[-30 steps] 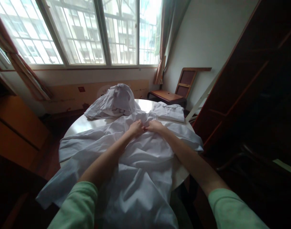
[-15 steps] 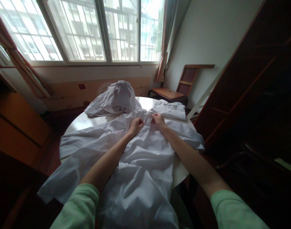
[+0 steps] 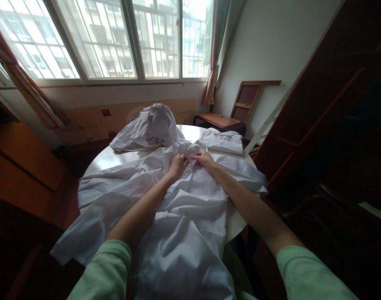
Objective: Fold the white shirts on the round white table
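Both hands (image 3: 190, 161) pinched on crumpled white cotton shirt (image 3: 184, 216), round tbl (image 3: 115, 160).

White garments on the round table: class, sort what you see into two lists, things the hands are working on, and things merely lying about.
In hand:
- spread white garment, pinched near its top by left hand and right hand

Lying about:
- crumpled white garment
- folded white garment
- round table
- wooden chair
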Tool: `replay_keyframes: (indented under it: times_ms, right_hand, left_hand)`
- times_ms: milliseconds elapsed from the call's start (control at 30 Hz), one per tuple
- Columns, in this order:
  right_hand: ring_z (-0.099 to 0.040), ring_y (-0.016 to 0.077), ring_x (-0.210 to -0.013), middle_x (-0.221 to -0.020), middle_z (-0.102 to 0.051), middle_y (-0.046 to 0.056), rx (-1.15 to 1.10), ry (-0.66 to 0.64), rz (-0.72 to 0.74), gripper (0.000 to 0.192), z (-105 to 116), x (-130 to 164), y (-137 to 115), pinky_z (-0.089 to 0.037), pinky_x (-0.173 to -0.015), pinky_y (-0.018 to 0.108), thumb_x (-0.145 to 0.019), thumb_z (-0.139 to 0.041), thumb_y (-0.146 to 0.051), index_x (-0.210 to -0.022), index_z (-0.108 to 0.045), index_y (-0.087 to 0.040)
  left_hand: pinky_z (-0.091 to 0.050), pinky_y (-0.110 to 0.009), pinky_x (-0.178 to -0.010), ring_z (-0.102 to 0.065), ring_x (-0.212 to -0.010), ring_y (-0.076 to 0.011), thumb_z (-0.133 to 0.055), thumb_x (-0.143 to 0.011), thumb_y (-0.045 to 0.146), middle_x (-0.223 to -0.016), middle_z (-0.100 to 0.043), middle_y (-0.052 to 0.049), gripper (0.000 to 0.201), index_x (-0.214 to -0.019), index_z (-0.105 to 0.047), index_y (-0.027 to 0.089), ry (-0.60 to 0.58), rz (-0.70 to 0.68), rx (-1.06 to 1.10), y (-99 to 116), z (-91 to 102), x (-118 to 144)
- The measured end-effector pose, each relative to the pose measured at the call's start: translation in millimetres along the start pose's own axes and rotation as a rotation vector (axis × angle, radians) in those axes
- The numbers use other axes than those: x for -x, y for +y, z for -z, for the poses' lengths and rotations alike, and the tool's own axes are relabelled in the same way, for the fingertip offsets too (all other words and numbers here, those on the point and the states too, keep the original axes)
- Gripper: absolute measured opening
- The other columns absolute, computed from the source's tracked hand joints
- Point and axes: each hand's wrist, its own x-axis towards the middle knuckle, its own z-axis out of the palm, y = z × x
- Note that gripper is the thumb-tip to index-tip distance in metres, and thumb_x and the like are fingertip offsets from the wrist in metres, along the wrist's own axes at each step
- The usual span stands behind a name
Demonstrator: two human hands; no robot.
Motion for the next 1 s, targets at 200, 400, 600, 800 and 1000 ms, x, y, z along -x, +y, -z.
replay_keyframes:
  times_ms: [200,400,600,800,1000]
  right_hand:
    - [-0.043,0.0058,-0.039,-0.044,-0.048,-0.005,0.182,-0.069,0.047,0.013,7,10,-4,-0.028,-0.040,0.017,-0.068,-0.060,-0.025,-0.062,-0.060,-0.013]
    - [-0.054,0.0085,-0.055,-0.060,-0.062,-0.002,0.194,-0.009,0.223,0.015,-9,13,-9,-0.037,-0.051,0.017,-0.070,-0.064,-0.029,-0.074,-0.067,-0.015]
    - [-0.062,0.0129,-0.071,-0.080,-0.070,0.005,0.325,-0.027,0.297,0.012,-13,11,-6,-0.042,-0.064,0.019,-0.075,-0.060,-0.017,-0.081,-0.070,-0.014]
    - [-0.063,0.0181,-0.081,-0.087,-0.069,0.009,0.391,0.039,0.247,0.014,-19,7,-4,-0.044,-0.070,0.024,-0.081,-0.055,-0.020,-0.081,-0.068,-0.015]
    - [-0.062,0.0175,-0.076,-0.082,-0.067,0.007,0.247,0.036,0.184,0.014,-21,0,-1,-0.047,-0.070,0.026,-0.084,-0.050,-0.018,-0.085,-0.063,-0.016]
  left_hand:
    - [-0.043,-0.031,-0.080,-0.055,-0.083,-0.0203,-0.055,-0.075,0.008,-0.079,-0.059,-0.009,0.007,-0.072,-0.059,0.013,-0.005,0.035,0.020,-2,-1.9,-3]
    - [-0.043,-0.028,-0.072,-0.055,-0.075,-0.0164,-0.054,-0.074,0.009,-0.075,-0.060,-0.005,0.008,-0.070,-0.058,0.014,0.009,0.066,0.093,-6,-0.7,-4]
    - [-0.039,-0.023,-0.062,-0.052,-0.065,-0.0123,-0.056,-0.073,0.015,-0.066,-0.058,0.000,0.004,-0.070,-0.057,0.014,0.029,0.155,0.371,-9,0.7,-5]
    - [-0.037,-0.022,-0.061,-0.049,-0.062,-0.0106,-0.058,-0.071,0.018,-0.062,-0.055,0.002,0.006,-0.067,-0.055,0.014,0.050,0.145,0.557,-8,-0.2,-7]
    - [-0.037,-0.023,-0.061,-0.049,-0.063,-0.0111,-0.060,-0.070,0.022,-0.062,-0.056,0.002,0.009,-0.067,-0.057,0.014,0.030,0.115,0.544,-10,-3.5,-7]
